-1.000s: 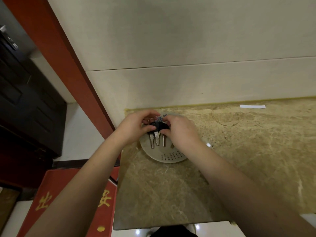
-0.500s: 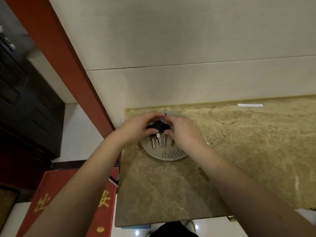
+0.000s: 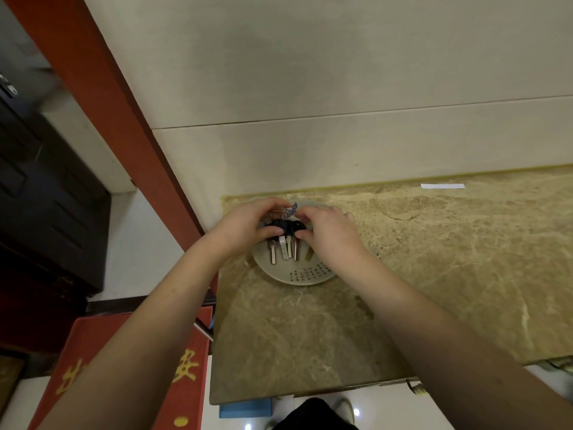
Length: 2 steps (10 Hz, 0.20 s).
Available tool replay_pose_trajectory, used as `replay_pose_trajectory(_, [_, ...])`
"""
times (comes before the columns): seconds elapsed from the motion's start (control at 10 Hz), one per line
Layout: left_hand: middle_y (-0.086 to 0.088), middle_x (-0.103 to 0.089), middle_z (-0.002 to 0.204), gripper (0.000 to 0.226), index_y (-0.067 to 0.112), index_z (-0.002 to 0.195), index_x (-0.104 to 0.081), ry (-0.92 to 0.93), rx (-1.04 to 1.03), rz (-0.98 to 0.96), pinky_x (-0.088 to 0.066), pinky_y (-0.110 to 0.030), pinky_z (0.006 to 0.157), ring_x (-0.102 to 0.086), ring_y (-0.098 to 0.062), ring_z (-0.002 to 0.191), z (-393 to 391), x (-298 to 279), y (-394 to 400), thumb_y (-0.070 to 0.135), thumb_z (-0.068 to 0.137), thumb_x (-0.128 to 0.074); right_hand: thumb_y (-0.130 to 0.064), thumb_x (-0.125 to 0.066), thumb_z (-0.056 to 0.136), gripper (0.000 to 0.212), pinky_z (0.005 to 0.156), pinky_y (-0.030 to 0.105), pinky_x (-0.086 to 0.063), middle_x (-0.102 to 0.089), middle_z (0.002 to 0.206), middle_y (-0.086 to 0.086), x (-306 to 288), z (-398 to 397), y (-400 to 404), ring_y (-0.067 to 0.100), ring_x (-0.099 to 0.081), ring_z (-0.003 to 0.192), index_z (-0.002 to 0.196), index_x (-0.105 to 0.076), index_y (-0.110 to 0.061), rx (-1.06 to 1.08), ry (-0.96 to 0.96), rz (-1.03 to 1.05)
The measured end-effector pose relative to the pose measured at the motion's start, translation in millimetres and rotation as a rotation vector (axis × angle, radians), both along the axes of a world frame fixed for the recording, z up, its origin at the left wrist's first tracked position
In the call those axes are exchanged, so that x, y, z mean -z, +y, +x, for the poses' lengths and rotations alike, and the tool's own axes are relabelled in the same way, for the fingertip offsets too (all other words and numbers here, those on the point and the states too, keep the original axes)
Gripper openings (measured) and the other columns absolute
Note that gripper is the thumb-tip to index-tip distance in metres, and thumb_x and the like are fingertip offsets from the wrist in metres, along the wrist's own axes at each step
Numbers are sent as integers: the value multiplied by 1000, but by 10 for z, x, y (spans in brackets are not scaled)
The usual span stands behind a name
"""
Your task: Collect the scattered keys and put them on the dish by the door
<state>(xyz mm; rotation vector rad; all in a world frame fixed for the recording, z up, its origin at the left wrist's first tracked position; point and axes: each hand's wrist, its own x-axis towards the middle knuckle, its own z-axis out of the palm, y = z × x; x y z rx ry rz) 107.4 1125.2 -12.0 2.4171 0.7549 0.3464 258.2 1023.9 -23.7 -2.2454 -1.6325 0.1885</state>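
My metal keys with black plastic heads lie on a smooth, glazed pale dish; the worktop is polished mottled stone.

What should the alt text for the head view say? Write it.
Both hands, left hand and right hand, hold a bunch of keys over a round dish at the corner of a marble counter, beside a red door frame.

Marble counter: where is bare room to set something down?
Free: the beige marble counter right of the round white dish out to the white paper strip, and its near edge. Crowded: the dish, under both hands and the black-headed keys.
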Motion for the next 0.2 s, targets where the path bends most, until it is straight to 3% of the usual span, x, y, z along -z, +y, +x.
replay_pose_trajectory(0.1, [4, -62, 128, 41, 20, 132, -54, -72, -75, -43, -34, 0, 87, -56, -6, 114, -59, -25, -41, 16, 92, -62, -31, -55, 93, 32, 86, 36, -31, -64, 124, -5, -25, -1, -75, 22, -50, 115, 125, -58, -30, 2, 25, 53])
replay_pose_trajectory(0.2, [9, -62, 124, 33, 24, 129, -56, -176, -178, 11, -40, -13, 90, -55, -1, 109, -129, -40, -128, 26, 96, -55, -27, -50, 97, 28, 92, 37, -35, -64, 123, -5, -39, 5, -142, 21, -51, 114, 123, -60, -27, -12, 74, 143])
